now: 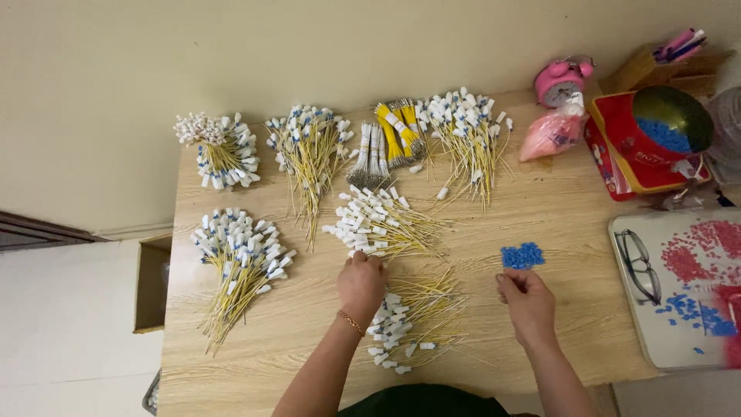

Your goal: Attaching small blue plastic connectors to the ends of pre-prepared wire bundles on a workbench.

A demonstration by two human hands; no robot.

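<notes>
The left hand (361,283), a thin gold bracelet (351,322) at its wrist, reaches forward with fingers curled down onto the near edge of a fanned bundle of yellow wires with white connectors (378,224) in the middle of the wooden worktop (563,232); it looks pinched on a wire or two there, though the fingertips are hidden behind the knuckles. The right hand (527,301) sits lightly clenched, thumb against forefinger as if nipping something small, which is too tiny to make out, just below a little heap of blue plastic pieces (522,255). Between the two wrists lies a looser pile of wires (409,320), their white ends pointing left. Doing this well seems to call for drawing one wire cleanly out of the fan by its connector end, so the neighbours are not dragged askew, and for lifting a single blue piece at a time, keeping the heap close to the right hand. Further bundles fan out along the back and left of the worktop, some with blue-tipped connectors (241,249), plus a banded yellow and grey bunch (390,143). To the right stand a red tin holding blue pieces (656,139), a pink alarm clock (559,81), a pink bag (549,135) and a white tray (671,340) with spectacles (639,265) and scattered red and blue bits.
</notes>
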